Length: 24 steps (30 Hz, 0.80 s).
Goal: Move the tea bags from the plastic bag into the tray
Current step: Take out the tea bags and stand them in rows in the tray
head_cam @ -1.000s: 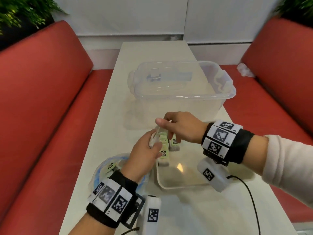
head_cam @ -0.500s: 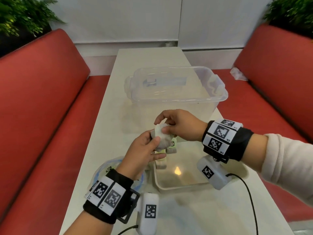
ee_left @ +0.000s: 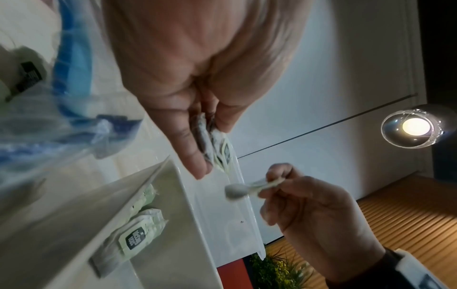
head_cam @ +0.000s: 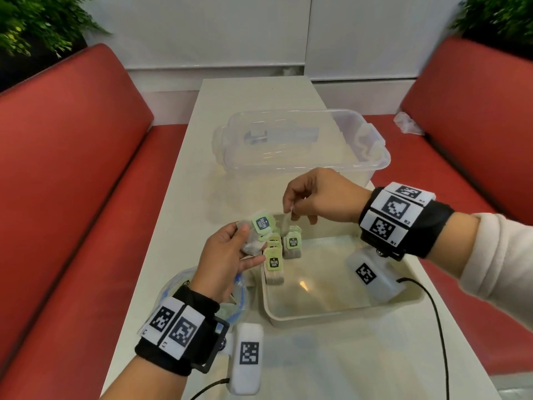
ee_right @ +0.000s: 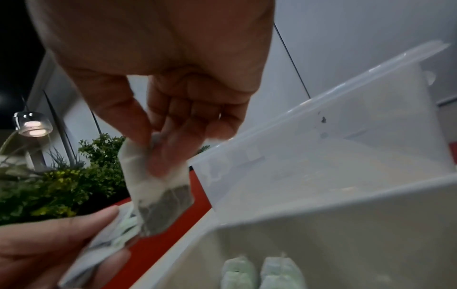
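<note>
My left hand point(head_cam: 230, 249) holds a small bunch of tea bags point(head_cam: 258, 230) with green tags just left of the cream tray point(head_cam: 331, 313). The same bunch point(ee_left: 217, 148) shows between the fingers in the left wrist view. My right hand point(head_cam: 314, 197) pinches a single tea bag point(head_cam: 287, 223) by its top edge above the tray's far left corner; the right wrist view shows that bag point(ee_right: 158, 187) hanging from the fingertips. Several tea bags point(head_cam: 292, 243) stand in a row along the tray's left side. The plastic bag point(head_cam: 230, 295) with a blue zip lies under my left wrist.
A large clear plastic tub point(head_cam: 300, 142) stands on the white table point(head_cam: 253, 96) just beyond the tray. Red bench seats point(head_cam: 72, 168) flank the table on both sides. A crumpled white scrap point(head_cam: 408, 124) lies on the right bench. A black cable point(head_cam: 435, 313) trails from my right wrist.
The two hands, which were together on one bunch of tea bags, have drawn apart. My right hand has pulled a single bag free while the left keeps the rest.
</note>
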Tool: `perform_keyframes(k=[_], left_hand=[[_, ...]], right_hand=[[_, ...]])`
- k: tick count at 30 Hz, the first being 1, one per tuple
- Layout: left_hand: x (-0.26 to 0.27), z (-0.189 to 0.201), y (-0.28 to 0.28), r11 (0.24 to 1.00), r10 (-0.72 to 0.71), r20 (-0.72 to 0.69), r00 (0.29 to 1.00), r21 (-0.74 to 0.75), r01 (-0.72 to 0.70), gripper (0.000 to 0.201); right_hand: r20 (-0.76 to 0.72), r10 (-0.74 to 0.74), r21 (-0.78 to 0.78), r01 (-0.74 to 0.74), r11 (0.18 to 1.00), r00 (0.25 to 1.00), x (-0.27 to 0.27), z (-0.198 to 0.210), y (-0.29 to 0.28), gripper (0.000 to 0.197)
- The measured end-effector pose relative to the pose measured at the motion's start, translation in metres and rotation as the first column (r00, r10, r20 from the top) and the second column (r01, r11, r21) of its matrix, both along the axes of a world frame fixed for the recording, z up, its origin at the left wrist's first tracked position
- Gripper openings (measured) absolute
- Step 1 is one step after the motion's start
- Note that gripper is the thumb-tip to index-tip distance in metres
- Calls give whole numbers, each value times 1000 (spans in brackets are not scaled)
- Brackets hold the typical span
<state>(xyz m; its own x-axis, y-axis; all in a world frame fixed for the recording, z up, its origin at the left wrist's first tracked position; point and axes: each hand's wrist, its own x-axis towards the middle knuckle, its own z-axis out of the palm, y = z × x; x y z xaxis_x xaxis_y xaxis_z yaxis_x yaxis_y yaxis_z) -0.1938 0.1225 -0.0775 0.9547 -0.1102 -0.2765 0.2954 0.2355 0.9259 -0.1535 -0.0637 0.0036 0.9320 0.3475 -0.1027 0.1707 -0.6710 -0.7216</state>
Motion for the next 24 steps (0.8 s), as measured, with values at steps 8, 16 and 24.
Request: perform_keyframes(k=[8, 16, 24], left_hand=[[-1, -5, 3, 1000, -1, -8, 1000, -6, 1, 21], [-4, -7, 2, 1000, -13, 2, 1000, -18, 13, 20], [-5, -8, 3, 1000, -11, 8, 1000, -16, 11, 19]], right_hand=[[-97, 212, -575, -229, 786, 972, 18, -38, -11, 29], [-248, 237, -719, -342, 604, 939, 33, -76, 7, 7], [-148, 178, -722, -229, 653, 973, 41, -92, 10, 10]])
